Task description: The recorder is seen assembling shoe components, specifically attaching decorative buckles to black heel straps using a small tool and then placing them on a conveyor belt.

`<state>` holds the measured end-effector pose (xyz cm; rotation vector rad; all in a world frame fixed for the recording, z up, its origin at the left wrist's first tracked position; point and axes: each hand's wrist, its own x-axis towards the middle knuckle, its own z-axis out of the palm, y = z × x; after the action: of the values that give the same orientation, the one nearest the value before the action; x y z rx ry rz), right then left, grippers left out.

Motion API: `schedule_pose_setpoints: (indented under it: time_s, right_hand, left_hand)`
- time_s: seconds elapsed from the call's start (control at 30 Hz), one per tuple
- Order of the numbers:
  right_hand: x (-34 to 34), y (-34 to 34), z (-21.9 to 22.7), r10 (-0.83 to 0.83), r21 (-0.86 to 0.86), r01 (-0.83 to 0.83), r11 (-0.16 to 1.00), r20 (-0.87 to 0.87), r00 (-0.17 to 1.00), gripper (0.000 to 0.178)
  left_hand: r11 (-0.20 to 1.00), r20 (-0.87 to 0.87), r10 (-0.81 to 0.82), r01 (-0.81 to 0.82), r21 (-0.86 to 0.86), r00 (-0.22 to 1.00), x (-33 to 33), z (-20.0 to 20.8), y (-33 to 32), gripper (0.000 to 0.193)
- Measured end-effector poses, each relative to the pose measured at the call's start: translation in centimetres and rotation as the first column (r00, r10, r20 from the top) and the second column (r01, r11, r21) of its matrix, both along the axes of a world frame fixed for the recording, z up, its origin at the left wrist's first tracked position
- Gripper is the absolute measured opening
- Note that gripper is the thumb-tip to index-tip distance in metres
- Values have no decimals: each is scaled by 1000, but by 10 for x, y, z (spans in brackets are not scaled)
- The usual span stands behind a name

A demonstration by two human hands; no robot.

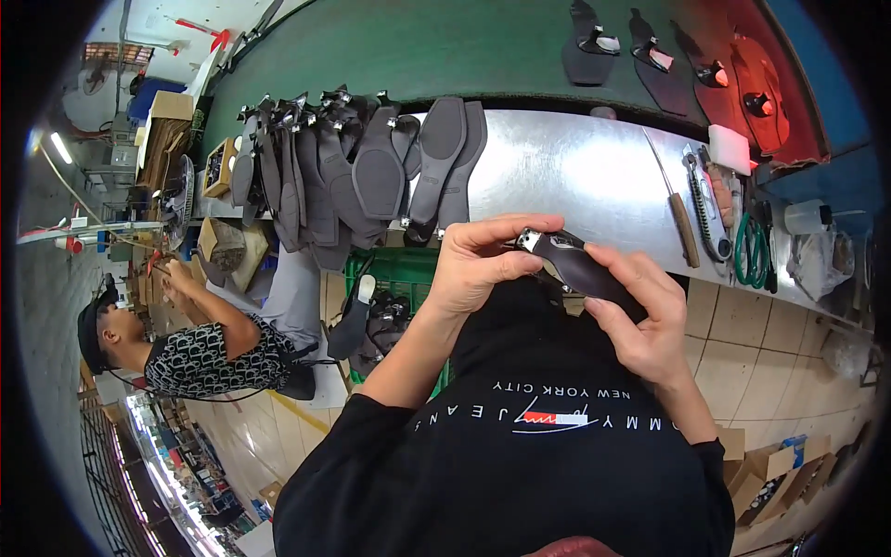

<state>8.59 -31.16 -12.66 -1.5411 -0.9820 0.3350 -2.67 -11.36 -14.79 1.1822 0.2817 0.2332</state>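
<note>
A dark shoe sole (594, 265) with a shiny black-and-silver fitting at one end is held between my two hands, in front of my chest by the bench edge. My left hand (469, 265) pinches the fitting end with thumb and fingers. Thumb and fingers of my right hand (650, 320) close round the other end, hiding part of it. Similar dark soles (325, 167), with shiny fittings among them, lie heaped on the metal bench (566, 153) to the left.
A wooden-handled pointed tool (684, 218), a box cutter (707, 209), green-handled scissors (752, 246) and a white block (729, 148) lie right. Several soles rest on the green belt (371, 56) beyond. A green crate (441, 265) stands below; a co-worker (213, 353) sits left.
</note>
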Motion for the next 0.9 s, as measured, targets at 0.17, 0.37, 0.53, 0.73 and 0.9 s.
schedule_pose_setpoints:
  time_s: [0.17,0.37,0.53,0.73,0.9]
  right_hand:
    - [1,1,6,-1,-21,2,1000,54,999,46]
    - [1,1,9,-19,-39,24,999,124,992,45]
    - [1,1,5,-38,-28,46,999,238,970,45]
    - [2,3,4,-18,-126,56,991,288,958,42]
    - [3,7,-14,-36,-103,43,994,66,997,32]
  left_hand:
    - [975,268,-59,-2,221,962,3,-6,-3,37]
    - [976,198,-94,51,210,976,-2,-2,-2,37]
    - [952,213,-150,84,293,966,0,0,-6,39]
    - [926,136,-148,89,367,980,2,2,-14,40]
    - [979,13,-106,102,179,994,1,-1,-20,42]
